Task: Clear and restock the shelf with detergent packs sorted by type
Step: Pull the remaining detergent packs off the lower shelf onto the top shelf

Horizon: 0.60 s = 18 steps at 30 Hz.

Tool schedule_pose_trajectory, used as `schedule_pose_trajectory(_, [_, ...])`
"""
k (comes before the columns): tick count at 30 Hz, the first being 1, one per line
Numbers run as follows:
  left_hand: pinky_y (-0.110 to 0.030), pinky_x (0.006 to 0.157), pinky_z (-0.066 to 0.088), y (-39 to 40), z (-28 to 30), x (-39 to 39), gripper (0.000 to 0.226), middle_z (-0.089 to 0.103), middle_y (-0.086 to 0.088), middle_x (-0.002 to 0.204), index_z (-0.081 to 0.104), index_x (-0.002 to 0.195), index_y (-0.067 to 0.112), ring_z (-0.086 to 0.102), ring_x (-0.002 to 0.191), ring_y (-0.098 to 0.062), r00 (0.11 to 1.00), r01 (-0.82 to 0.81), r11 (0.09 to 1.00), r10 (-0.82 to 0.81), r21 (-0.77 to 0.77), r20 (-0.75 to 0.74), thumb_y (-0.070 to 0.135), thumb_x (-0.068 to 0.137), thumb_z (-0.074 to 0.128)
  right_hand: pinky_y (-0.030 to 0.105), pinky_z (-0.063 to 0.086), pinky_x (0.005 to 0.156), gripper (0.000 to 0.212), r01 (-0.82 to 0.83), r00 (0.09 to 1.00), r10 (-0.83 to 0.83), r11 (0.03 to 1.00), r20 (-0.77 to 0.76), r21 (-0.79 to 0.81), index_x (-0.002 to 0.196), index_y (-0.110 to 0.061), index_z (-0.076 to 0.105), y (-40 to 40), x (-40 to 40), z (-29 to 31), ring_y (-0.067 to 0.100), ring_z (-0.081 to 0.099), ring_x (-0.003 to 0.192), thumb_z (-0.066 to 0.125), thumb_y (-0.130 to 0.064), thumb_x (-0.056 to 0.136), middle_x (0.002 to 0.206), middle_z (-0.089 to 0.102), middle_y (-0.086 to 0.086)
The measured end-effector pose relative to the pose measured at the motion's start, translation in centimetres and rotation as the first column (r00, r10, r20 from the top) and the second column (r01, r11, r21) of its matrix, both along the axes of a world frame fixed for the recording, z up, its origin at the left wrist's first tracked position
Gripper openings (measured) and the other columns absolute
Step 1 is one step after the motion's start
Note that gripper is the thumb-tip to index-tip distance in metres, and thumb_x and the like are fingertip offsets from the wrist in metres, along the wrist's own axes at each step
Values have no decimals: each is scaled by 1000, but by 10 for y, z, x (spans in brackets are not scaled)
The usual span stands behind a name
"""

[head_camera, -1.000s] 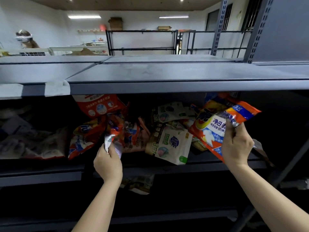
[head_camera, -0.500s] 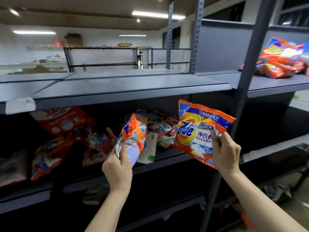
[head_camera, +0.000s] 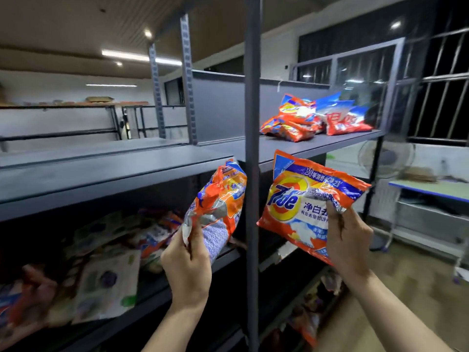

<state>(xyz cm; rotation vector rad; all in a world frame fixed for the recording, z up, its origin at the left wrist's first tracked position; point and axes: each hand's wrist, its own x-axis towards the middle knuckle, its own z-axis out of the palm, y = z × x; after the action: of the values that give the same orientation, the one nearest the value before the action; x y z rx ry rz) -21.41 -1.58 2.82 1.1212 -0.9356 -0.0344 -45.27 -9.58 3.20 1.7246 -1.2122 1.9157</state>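
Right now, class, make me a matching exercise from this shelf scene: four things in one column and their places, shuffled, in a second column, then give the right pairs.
Things:
1. Tide pack with its front showing
2. Crumpled orange pack
3. Pile of orange and red packs
4. White pouch

Places:
A. lying on the lower shelf at the left
B. held in the left hand
C. held in the right hand
D. lying on the upper shelf at the right

Pairs: 1-C, 2-B, 3-D, 4-A
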Motion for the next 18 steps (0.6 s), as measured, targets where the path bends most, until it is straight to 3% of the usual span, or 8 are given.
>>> schedule_pose_trajectory(4, [-26,61,47,-46,8,-49,48,65,5,64,67,77,13,58,62,-8,998,56,998,-56,-12,2,55,86,44,16,25,54,50,39,999,-39,999,10,-38,82,-4,57,-36,-53,5,10,44,54,34,-44,100,65,61,13])
schedule_pose_trajectory(7, [-16,57,43,-84,18,-92,49,64,6,63,66,76,13,55,58,-2,998,65,997,-65,-46,-3,55,88,43,14,28,52,50,36,999,-36,998,-14,-48,88,-3,56,-73,-95,10,13,52,57,33,-46,100,68,64,15])
schedule_pose_trajectory(11, [-4,63,39,-140,35,-153,39,67,5,71,70,87,5,58,66,7,1000,17,996,-18,-84,-5,35,97,48,13,27,53,63,-25,999,25,1000,40,-20,93,-1,61,-123,-150,21,9,57,65,32,-56,96,76,67,14])
schedule_pose_trajectory(13, [-3,64,37,-166,44,-182,36,65,10,71,71,90,4,57,68,11,1000,-14,996,13,-92,-6,31,97,48,18,32,53,56,-47,996,49,999,71,-22,96,-11,59,-148,-176,28,12,58,63,31,-60,95,74,66,10])
schedule_pose_trajectory(15, [-3,61,36,-192,53,-208,38,62,12,66,70,85,4,55,63,9,999,-50,993,48,-106,-23,34,97,49,22,38,53,46,-47,995,49,998,83,-32,96,-22,53,-172,-202,35,17,57,60,30,-62,94,73,65,8])
schedule_pose_trajectory(18, [-7,60,36,-230,66,-242,47,67,2,71,71,86,4,55,65,-1,994,-93,986,85,-136,-62,43,94,45,26,43,54,51,-57,994,59,998,90,-32,95,-17,55,-207,-235,48,19,59,58,32,-62,94,72,63,3])
